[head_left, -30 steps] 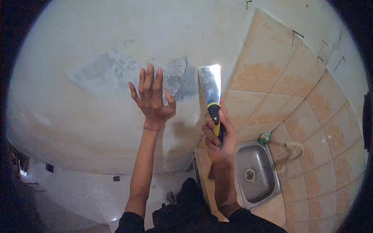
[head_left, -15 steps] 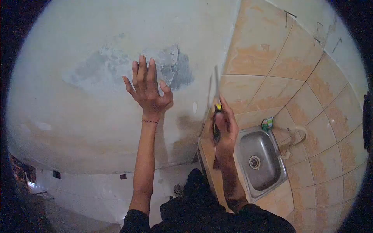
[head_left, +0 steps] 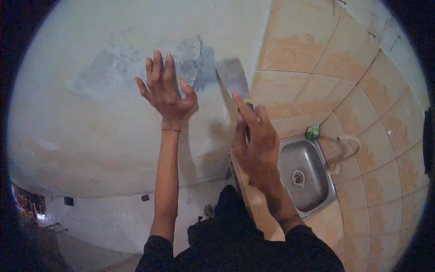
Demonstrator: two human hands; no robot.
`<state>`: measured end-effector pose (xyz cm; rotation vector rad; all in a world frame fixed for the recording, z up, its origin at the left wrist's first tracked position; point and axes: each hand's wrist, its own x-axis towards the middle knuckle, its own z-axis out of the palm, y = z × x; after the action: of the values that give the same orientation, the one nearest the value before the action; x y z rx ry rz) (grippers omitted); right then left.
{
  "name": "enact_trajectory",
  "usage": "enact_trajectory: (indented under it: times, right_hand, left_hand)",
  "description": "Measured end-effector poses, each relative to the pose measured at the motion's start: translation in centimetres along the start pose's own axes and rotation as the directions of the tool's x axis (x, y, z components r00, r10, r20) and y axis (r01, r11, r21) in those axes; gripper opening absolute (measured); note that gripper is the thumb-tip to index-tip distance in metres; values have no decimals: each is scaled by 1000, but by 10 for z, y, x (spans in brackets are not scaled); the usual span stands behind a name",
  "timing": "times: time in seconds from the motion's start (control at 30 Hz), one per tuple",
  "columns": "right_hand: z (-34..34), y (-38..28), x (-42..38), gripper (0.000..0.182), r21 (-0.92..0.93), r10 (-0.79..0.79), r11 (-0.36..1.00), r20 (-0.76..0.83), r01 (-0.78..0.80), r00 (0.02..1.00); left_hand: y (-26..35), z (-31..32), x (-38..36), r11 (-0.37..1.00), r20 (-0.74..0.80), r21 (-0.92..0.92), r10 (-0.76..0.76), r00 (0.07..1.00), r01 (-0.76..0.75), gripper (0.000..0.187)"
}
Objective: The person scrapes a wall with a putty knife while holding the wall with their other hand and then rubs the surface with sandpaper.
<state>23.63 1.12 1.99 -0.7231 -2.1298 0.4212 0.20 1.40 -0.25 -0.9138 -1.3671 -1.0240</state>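
My left hand (head_left: 168, 93) lies with fingers spread over the wall, its fingertips beside a rough grey patch (head_left: 206, 68) where the paint has peeled. A thin dark bracelet (head_left: 171, 130) circles that wrist. In my right hand (head_left: 258, 138) is a putty knife (head_left: 232, 76), gripped by its black and yellow handle, with the index finger stretched toward the blade. Its wide metal blade points up, flat side facing me, just right of the peeled patch. My palm and fingers hide most of the handle.
A steel sink (head_left: 308, 181) is set in the counter at the right, with a green packet (head_left: 312, 132) at its far corner. A pale curved tap (head_left: 351, 147) stands by the tiled wall (head_left: 299, 59). Below lies a white tiled floor (head_left: 113, 211).
My right hand has turned the putty knife from edge-on to flat side showing and brought it left toward the patch. My left hand stays spread on the wall; the view has shifted slightly.
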Motion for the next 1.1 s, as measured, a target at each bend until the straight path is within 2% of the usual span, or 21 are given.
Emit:
enact_trajectory:
  times: [0.13,0.17,0.27,0.37,0.47,0.57,0.67,0.73,0.77,0.8,0.83,0.87,0.9,0.93,0.97,1.07,1.1]
  right_hand:
    - [20,4,21,48,-91,-121,989,-59,116,991]
    - [20,9,14,57,-177,-84,980,50,91,995]
    - [13,13,-25,48,-203,42,979,174,-6,984]
    - [-7,-6,-23,48,-47,12,999,102,-7,995]
    - [0,2,-2,68,-106,-56,992,60,62,997]
    - [20,27,-1,68,-153,51,988,144,-29,988]
    - [32,46,-35,50,-83,104,992,125,-94,987]
    - [41,56,-39,53,169,-42,985,40,34,998]
    - [43,58,-41,55,312,-26,950,61,5,998]
    - [44,58,-41,56,448,-9,894,81,-28,997]
    - [41,55,-38,58,579,63,799,188,-162,980]
    - [42,56,-37,58,750,78,599,295,-281,952]
    - [43,57,-36,59,843,91,356,399,-404,912]
    - [49,63,-36,57,877,29,-4,480,-480,877]
    - [53,66,-34,56,778,-63,-355,533,-518,844]
    - [61,66,-25,58,565,-180,-637,552,-524,814]
    - [63,65,-24,57,573,-182,-631,545,-522,818]
  left_hand:
    - [0,-1,-2,1000,5,-13,-3,1000,3,62]
    - [-1,-1,-1,1000,3,-20,0,1000,0,62]
    - [-1,0,0,999,-15,-46,4,1000,-5,62]
    - [1,-1,-1,1000,13,-19,-20,1000,20,62]
    - [0,0,0,999,-8,-39,9,1000,-10,62]
    - [1,0,0,998,-14,-67,5,1000,-6,62]
    - [-2,3,-1,999,-11,-30,10,1000,-11,61]
    - [0,4,0,1000,-33,-23,7,999,-8,61]
    - [0,4,-1,1000,-39,-21,10,999,-11,61]
    - [0,4,-1,1000,-38,-21,11,999,-12,61]
    - [-1,4,-1,1000,-37,-21,14,999,-15,60]
    - [-2,4,-1,1000,-38,-23,18,999,-19,60]
    - [-2,4,-1,999,-32,-27,22,999,-23,60]
    - [-2,4,-1,999,-29,-30,23,999,-24,61]
    - [-2,4,-1,999,-27,-31,23,999,-24,61]
    - [2,2,0,1000,-14,-26,1,1000,-1,61]
    - [1,2,0,1000,-15,-20,9,1000,-10,62]
